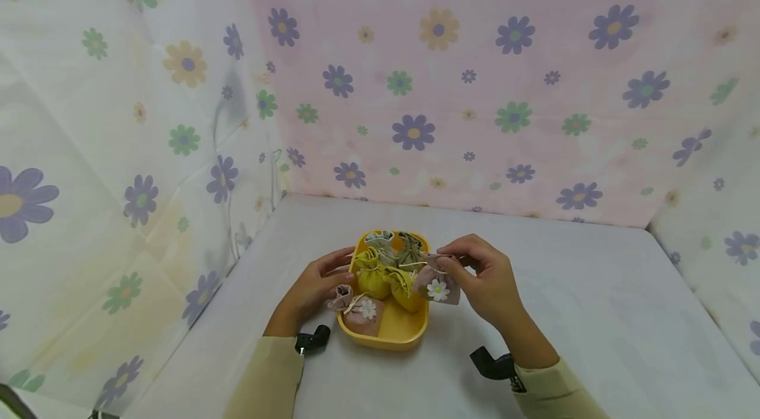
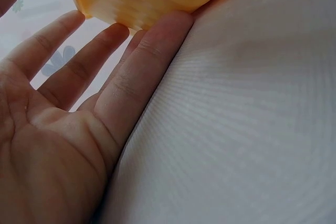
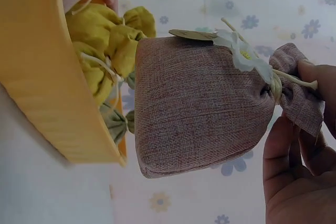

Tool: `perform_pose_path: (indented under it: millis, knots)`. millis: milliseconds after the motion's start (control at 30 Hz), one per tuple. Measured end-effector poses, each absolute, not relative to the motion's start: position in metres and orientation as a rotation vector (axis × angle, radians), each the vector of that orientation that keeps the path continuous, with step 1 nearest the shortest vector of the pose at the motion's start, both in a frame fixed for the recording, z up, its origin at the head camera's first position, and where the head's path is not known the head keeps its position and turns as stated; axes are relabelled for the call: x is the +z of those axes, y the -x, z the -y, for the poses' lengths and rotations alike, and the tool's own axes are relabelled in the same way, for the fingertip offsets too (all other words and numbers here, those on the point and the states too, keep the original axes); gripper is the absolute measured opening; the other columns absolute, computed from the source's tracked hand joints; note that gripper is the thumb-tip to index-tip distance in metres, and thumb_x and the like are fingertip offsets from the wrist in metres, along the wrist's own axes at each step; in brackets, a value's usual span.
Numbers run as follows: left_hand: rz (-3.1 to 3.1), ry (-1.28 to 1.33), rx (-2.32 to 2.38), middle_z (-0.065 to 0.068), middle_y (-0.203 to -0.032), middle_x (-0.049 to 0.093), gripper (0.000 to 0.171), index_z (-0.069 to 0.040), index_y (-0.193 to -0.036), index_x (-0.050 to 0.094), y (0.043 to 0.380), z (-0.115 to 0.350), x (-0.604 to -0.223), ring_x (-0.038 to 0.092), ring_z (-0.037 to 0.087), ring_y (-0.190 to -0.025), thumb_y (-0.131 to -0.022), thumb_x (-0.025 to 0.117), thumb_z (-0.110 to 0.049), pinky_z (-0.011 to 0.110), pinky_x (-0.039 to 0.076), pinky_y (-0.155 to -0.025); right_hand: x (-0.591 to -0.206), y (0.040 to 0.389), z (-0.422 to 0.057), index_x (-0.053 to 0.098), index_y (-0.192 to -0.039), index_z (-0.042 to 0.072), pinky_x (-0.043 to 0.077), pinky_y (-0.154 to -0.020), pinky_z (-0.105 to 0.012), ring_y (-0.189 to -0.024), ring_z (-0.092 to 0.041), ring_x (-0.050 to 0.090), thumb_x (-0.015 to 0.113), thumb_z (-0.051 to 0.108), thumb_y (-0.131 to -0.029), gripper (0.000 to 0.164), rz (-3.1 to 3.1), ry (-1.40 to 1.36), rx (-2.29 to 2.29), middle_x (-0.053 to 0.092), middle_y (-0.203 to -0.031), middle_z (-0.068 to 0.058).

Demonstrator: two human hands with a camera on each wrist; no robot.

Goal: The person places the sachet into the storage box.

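Observation:
My right hand (image 1: 488, 277) pinches the gathered neck of a mauve drawstring sachet (image 3: 205, 103) with a white fabric flower, just off the right rim of a yellow plastic basket (image 1: 388, 343). In the left wrist view, the extended fingers of my left hand (image 2: 79, 98) touch the basket's outer wall. Inside the basket are two yellow sachets, one standing (image 1: 373, 282) and one leaning (image 1: 405, 290). A pale grey-green sachet (image 1: 382, 242) and an olive one (image 1: 411, 251) sit at its far end. Another mauve sachet (image 1: 363, 317) with a white flower lies at the near left, its neck over the rim.
The basket stands on a white-covered table (image 1: 594, 313). Flower-printed cloth walls (image 1: 451, 102) enclose the back and both sides. A thin pale cord (image 1: 230, 208) hangs along the left cloth. Black wrist mounts (image 1: 493, 364) stick out beside both forearms.

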State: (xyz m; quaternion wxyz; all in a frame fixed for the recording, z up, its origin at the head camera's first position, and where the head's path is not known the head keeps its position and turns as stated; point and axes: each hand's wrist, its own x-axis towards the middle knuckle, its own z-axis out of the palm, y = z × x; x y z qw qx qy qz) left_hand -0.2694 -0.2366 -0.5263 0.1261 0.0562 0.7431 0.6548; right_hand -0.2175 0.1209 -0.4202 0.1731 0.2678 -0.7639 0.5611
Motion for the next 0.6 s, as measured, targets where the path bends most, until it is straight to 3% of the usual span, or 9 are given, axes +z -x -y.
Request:
perform_pose_path:
  millis: [600]
  knots:
    - [-2.188,-0.139,1.879,0.000,-0.152,0.055,0.064,-0.042,-0.146,0.055,0.268,0.235,-0.522,0.059,0.026,-0.134,-0.088,0.082,-0.041,0.039,0.060,-0.097,-0.432,0.209,-0.094,0.077,-0.104,0.020,0.061,-0.076,-0.026,-0.091,-0.014,0.068,0.075,0.012,-0.095,0.012,2.140,-0.938,1.674,0.071,-0.103,0.002]
